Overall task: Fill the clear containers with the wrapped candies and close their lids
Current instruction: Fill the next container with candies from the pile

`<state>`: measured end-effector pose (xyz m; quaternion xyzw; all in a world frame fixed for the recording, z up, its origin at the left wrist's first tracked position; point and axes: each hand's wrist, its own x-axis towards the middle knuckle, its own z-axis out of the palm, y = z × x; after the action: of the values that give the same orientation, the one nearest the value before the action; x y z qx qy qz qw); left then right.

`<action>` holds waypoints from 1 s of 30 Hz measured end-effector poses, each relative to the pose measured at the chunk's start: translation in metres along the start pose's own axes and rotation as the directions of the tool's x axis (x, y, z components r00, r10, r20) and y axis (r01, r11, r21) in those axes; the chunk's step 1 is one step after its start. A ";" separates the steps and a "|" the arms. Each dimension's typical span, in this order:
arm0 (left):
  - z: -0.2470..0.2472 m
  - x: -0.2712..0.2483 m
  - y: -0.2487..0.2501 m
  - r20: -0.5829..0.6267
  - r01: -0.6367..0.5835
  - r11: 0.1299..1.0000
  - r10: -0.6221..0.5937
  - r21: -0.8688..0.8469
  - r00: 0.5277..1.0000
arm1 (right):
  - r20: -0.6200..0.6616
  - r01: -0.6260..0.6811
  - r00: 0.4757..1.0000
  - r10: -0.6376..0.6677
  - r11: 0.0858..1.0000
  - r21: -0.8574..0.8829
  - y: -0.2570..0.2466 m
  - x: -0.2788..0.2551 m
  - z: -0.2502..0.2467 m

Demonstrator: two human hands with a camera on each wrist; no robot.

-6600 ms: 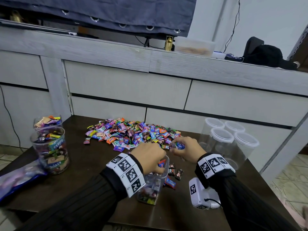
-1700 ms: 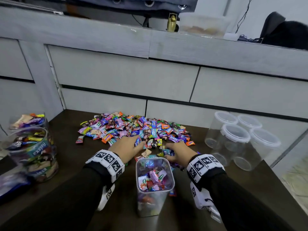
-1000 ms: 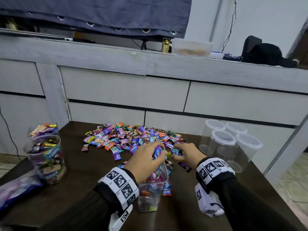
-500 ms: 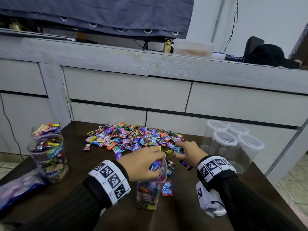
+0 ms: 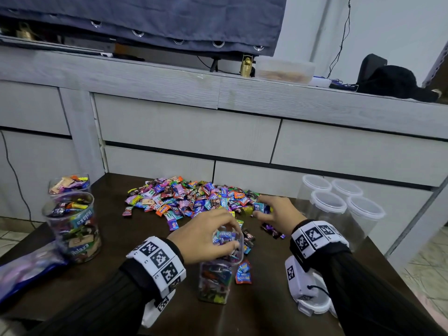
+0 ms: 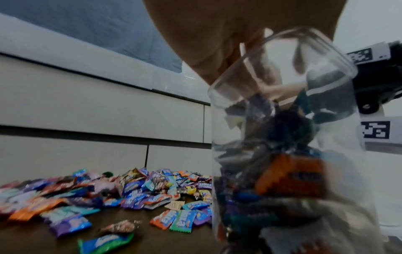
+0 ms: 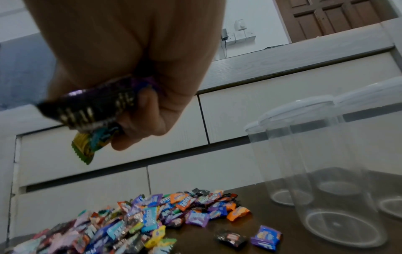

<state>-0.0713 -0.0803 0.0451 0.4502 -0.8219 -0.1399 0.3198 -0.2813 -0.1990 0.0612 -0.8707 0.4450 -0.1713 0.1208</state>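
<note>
Candy fills most of the open clear container [image 5: 219, 275] standing nearest on the dark counter [image 5: 109, 282], with one loose red and blue sweet [image 5: 243, 272] lying just beside it on the right. Over the container's mouth sits the left hand [image 5: 206, 236], fingers curled down into the opening among the wrappers; whether they grip any sweet cannot be told. Further right and a little beyond, the right hand [image 5: 276, 214] hovers above the near edge of the candy pile [image 5: 189, 200], fingers closed on a small bunch of sweets [image 7: 91, 111], purple and green wrappers sticking out below the fist. At the left edge two full containers [image 5: 72, 226] stand one behind the other, without lids. On the right four empty containers [image 5: 339, 209] stand clustered with white lids on. Behind the counter rises a grey cabinet [image 5: 189, 132].
</note>
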 end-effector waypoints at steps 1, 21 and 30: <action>0.000 -0.003 -0.003 -0.053 0.001 1.000 -0.002 -0.014 0.999 | -0.029 0.019 0.999 -0.018 0.999 0.034 -0.004 0.000 -0.004; 0.021 -0.025 -0.035 0.079 0.311 0.915 -0.301 -0.256 0.950 | 0.406 0.360 0.869 -0.284 0.924 -0.125 -0.102 -0.001 0.000; 0.024 -0.022 -0.035 0.043 0.309 0.924 -0.307 -0.225 0.951 | 0.280 0.299 0.916 -0.288 0.954 0.002 -0.095 -0.004 0.006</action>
<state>-0.0558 -0.0829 0.0005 0.5333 -0.7206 -0.2836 0.3405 -0.2110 -0.1404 0.0892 -0.9451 0.2915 -0.0548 0.1372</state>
